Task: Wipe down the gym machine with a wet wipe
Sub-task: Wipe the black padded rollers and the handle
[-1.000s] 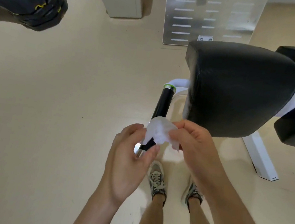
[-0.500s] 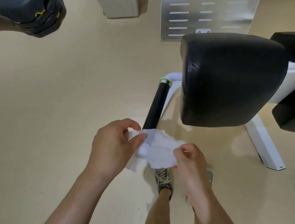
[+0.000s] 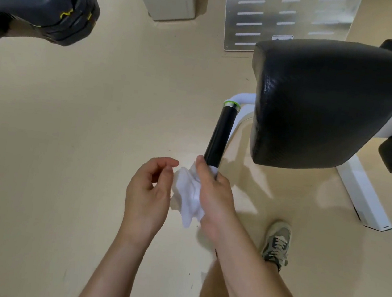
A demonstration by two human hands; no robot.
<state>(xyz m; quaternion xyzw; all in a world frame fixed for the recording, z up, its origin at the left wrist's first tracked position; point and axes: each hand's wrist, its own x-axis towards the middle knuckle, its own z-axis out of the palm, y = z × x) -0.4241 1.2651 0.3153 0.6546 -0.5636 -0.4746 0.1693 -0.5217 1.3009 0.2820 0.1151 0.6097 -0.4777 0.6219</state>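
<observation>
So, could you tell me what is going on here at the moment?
A person is wiping a gym machine. Their right hand grips a white wet wipe around the near end of the black handle, beside the large pad. The left hand hovers loosely next to the wipe, holding nothing.

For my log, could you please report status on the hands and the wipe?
Right hand grips wet wipe round black handle, near end. Left hand loose, empty, beside wipe. Rest of handle bare.
</observation>
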